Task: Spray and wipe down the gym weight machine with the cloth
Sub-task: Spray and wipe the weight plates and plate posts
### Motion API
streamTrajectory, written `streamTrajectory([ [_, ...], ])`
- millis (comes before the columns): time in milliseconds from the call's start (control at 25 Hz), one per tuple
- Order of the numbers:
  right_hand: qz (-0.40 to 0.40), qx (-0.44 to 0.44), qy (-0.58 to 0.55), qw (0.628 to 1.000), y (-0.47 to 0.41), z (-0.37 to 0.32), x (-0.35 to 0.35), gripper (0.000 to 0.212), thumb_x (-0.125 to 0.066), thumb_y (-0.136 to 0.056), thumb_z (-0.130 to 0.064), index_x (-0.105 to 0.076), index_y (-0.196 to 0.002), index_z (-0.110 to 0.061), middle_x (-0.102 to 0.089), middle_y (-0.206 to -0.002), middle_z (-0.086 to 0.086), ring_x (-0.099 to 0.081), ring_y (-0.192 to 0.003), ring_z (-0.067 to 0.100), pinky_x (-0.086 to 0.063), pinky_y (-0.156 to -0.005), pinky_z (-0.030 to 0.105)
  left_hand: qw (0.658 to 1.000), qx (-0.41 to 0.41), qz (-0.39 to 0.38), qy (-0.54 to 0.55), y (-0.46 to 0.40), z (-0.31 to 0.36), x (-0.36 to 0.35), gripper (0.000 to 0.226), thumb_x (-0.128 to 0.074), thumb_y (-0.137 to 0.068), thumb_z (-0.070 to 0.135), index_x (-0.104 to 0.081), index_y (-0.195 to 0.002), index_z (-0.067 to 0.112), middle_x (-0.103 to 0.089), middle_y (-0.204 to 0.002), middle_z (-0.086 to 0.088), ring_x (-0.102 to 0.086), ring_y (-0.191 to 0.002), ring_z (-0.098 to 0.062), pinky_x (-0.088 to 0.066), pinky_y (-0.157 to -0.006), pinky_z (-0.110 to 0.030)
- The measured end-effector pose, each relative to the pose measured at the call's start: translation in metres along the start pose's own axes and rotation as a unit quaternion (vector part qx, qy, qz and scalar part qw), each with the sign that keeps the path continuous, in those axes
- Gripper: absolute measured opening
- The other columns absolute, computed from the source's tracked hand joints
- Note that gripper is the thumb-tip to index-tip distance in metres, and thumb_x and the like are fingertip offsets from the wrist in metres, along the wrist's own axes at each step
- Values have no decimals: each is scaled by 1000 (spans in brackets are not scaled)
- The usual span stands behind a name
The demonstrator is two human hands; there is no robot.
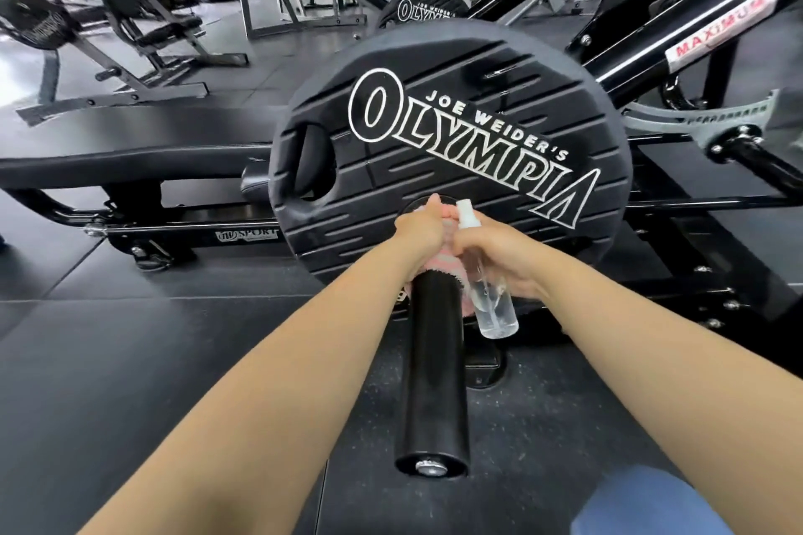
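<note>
Pink cloth (439, 265) wrapped around the black loading sleeve (434, 361), right up against the big weight plate (434, 135). Soft, light, floppy stuff by the look of it, striped and fuzzy at the edge; likely to bunch and slide easily over that smooth glossy tube, so best gripped as a full wrap round the bar rather than by a corner. Left hand (419, 230) curled over the cloth at the plate end, fingers closed down on it and pressing it to the sleeve. Right hand (499, 252) just beside, fingers wrapped round a clear spray bottle (491, 295), white nozzle (467, 213) pointing up toward the plate, base hanging low next to the bar. Bottle looks like thin plastic, nearly transparent, probably light and a touch slippery if wet; held at the neck and upper body.

Sleeve itself: rigid, cylindrical, shiny black, capped with a metal bolt (428, 467) at the near end. Plate: matte black, ribbed with raised dashes, white lettering, a cut-out grip slot on the left; looks heavy and not about to budge under a wipe. Beyond, black machine frame (652, 35) with a red-and-white label, a padded bench (130, 139), rubber tile flooring (130, 361).
</note>
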State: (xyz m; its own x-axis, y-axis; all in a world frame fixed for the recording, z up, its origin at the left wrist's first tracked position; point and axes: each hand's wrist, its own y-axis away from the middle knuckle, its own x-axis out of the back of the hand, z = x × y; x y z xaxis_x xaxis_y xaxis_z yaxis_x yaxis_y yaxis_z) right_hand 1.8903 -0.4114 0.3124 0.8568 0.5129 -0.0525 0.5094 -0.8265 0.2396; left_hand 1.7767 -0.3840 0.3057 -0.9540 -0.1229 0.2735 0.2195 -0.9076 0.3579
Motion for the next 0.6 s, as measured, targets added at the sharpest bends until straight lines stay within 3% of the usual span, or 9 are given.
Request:
streamTrajectory([
  [80, -17, -5, -46, 999, 14, 5, -6, 53, -45, -75, 1, -59, -121, -21, -66, -89, 15, -57, -75, 26, -47, -72, 41, 1000, 8, 3, -8, -1, -12, 2, 62, -32, -95, 53, -43, -136, 8, -54, -129, -11, -55, -114, -30, -44, -94, -34],
  [160, -24, -2, -48, 999, 29, 12, -12, 58, -55, -68, -7, -60, -123, -23, -67, -101, 24, -57, -90, 37, -42, -88, 58, 1000, -5, -10, -19, 8, -21, 4, 65, -31, -94, 54, -39, -139, 9, -55, -127, -11, -57, -112, -31, -45, -98, -42],
  [200, -24, 1, -36, 999, 39, 16, -16, 58, -57, -68, -9, -60, -124, -24, -66, -108, 24, -57, -97, 41, -40, -93, 61, 999, -15, -21, -22, 22, -25, 6, 64, -32, -93, 54, -39, -138, 9, -57, -125, -12, -59, -108, -29, -47, -96, -39],
  [280, -26, 12, -17, 999, 59, 22, -26, 39, -62, -77, -12, -65, -113, -28, -65, -116, 21, -53, -111, 51, -36, -100, 64, 998, -47, -26, -22, 57, -33, 12, 51, -31, -98, 46, -47, -129, 9, -60, -118, -9, -60, -98, -21, -48, -83, -24],
  [360, 0, 28, 32, 999, 83, 29, -35, 16, -64, -87, -15, -67, -100, -24, -66, -117, 14, -53, -117, 44, -40, -102, 55, 996, -88, -27, -20, 90, -43, 18, 35, -27, -102, 34, -53, -114, 13, -62, -104, -1, -59, -88, -11, -46, -68, -10],
  [400, 23, 36, 67, 997, 93, 31, -40, 10, -64, -89, -17, -67, -97, -23, -66, -117, 12, -56, -115, 38, -44, -99, 46, 994, -97, -45, -16, 104, -48, 21, 35, -26, -103, 33, -53, -114, 14, -62, -103, 0, -60, -88, -10, -47, -70, -8],
  [520, 37, 57, 127, 990, 122, 34, -53, 22, -65, -87, -20, -66, -108, -26, -71, -105, 8, -69, -91, 19, -51, -77, 22, 996, -64, -64, -19, 145, -59, 28, 52, -24, -100, 47, -37, -132, 8, -61, -112, -2, -61, -101, -14, -48, -90, -28],
  [600, 32, 85, 117, 989, 142, 39, -63, 30, -66, -86, -16, -64, -108, -36, -73, -98, 1, -65, -83, 4, -48, -72, 14, 995, -58, -61, -47, 173, -66, 32, 51, -24, -99, 49, -32, -131, 10, -58, -105, 2, -58, -97, -11, -45, -84, -26],
])
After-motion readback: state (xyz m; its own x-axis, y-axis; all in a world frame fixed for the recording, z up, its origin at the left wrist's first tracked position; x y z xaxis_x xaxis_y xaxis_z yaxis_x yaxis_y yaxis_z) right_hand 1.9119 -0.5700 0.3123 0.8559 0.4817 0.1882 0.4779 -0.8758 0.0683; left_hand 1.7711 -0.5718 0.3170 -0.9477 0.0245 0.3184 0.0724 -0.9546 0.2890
